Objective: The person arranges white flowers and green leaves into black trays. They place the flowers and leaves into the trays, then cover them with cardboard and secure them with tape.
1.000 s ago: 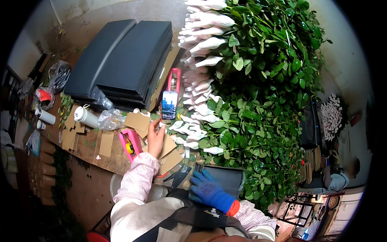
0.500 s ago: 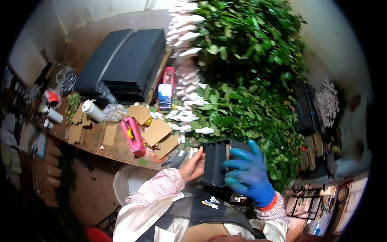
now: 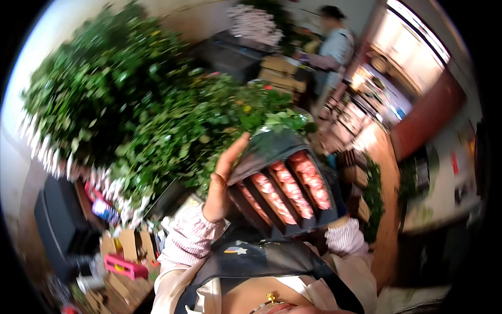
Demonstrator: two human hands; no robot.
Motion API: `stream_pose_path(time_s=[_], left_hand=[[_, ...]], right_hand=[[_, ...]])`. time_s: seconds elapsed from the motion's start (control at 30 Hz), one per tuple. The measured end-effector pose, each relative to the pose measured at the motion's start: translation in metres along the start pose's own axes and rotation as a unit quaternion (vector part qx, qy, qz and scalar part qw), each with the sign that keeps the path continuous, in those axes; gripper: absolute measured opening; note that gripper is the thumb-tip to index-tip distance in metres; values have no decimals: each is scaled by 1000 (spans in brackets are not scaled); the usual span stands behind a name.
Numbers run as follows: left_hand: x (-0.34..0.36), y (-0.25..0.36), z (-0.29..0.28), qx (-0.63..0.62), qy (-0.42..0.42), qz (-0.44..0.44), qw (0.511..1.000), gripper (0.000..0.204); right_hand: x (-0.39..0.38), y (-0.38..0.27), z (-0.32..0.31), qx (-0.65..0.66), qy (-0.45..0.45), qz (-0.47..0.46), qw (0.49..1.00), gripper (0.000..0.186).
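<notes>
Holding is done by the left hand (image 3: 222, 175), its grip closed on the left side of a dark-wrapped bundle (image 3: 282, 193), which is raised and tilted in front of the apron (image 3: 287, 264). The right hand (image 3: 340, 209) is mostly hidden behind the bundle's right side; whether its grip is clamped cannot be told. Four rows of pink flower heads (image 3: 312, 183) are already set between dark dividers, and their end is left uncovered; whether any fastening has been applied cannot be seen. A large heap of leafy stems (image 3: 172, 120) lies outside the bundle and is judged not yet packed. Cardboard pieces (image 3: 130, 243) and a pink tape dispenser (image 3: 125, 266) are left on the worktop (image 3: 137, 293). No brand or label can be read; the phone (image 3: 106, 211) screen is too blurred.
</notes>
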State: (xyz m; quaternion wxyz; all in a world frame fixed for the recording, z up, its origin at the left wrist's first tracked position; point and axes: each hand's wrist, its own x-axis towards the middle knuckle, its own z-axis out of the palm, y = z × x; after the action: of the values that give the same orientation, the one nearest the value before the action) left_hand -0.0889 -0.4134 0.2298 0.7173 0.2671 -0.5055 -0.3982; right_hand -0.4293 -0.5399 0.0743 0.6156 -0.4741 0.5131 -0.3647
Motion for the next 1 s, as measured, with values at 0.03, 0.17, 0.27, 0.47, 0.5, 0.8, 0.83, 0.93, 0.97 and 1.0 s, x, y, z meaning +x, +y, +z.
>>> stream_pose_path(time_s=[0.03, 0.17, 0.27, 0.47, 0.5, 0.8, 0.83, 0.93, 0.97, 1.0], left_hand=[[9, -17, 6, 57, -65, 32, 996, 93], [41, -29, 60, 83, -134, 100, 982, 92], [64, -21, 90, 52, -176, 132, 974, 94], [89, -20, 127, -64, -266, 52, 960, 96], [93, -26, 130, -92, -283, 29, 954, 92], [97, -81, 148, -166, -247, -105, 949, 87], [96, -87, 148, -166, -247, -111, 948, 84], [94, -104, 142, -158, -262, -129, 943, 80], [93, -108, 141, -153, -255, -139, 944, 80], [91, -111, 139, -147, -247, -150, 946, 79]], right_hand=[[-6, 1, -7, 30, 6, -1, 1000, 48], [-38, -13, -38, 108, 58, -45, 991, 48], [-67, -45, -62, 136, 86, -88, 983, 47], [-98, -136, -87, 161, 67, -179, 968, 47], [-96, -153, -88, 166, 54, -186, 967, 47], [-77, -192, -69, 206, -17, -168, 964, 47], [-74, -191, -68, 212, -22, -163, 963, 47], [-69, -182, -65, 222, -30, -152, 963, 46], [-69, -179, -66, 224, -31, -150, 962, 46], [-66, -176, -63, 228, -34, -146, 962, 46]])
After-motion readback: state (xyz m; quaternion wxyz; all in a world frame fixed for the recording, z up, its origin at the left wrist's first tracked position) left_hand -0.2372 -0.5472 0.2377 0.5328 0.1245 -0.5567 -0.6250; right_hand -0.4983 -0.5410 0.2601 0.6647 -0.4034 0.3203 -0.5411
